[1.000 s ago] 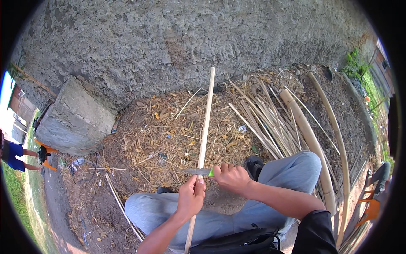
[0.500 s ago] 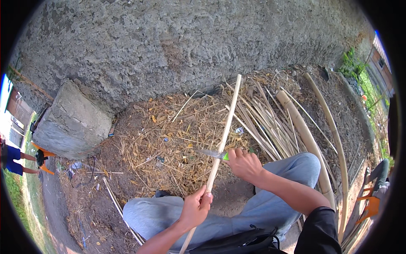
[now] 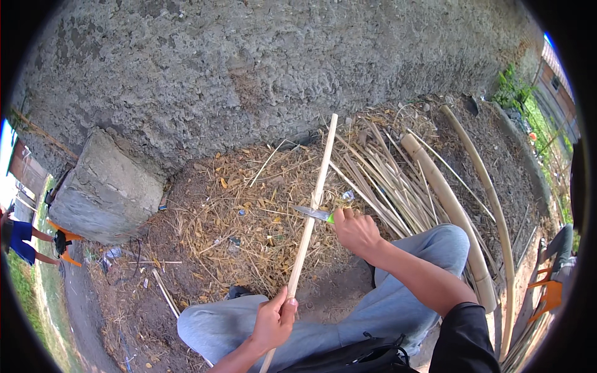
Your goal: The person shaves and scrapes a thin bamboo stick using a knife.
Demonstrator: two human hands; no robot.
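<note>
My left hand [image 3: 273,321] is closed round the lower part of a long pale bamboo strip [image 3: 303,239], which slants up and away from my lap toward the wall. In my right hand [image 3: 358,232] is a knife [image 3: 316,213] with a bright green handle, mostly hidden by my fingers. Its blade points left and lies across the strip at about mid-length. A rough shaving or nick shows on the strip just above the blade.
Many split bamboo strips [image 3: 385,177] lie in a heap at the right, beside a thick bamboo pole [image 3: 444,193] and a thinner curved pole [image 3: 488,174]. A concrete block [image 3: 109,193] stands at the left against the rough wall [image 3: 249,68]. Dry leaves and shavings [image 3: 236,211] litter the ground.
The knife has moved slightly up along the strip relative to my left hand. The strip's upper end has shifted left, and my left hand sits a little lower and further left.
</note>
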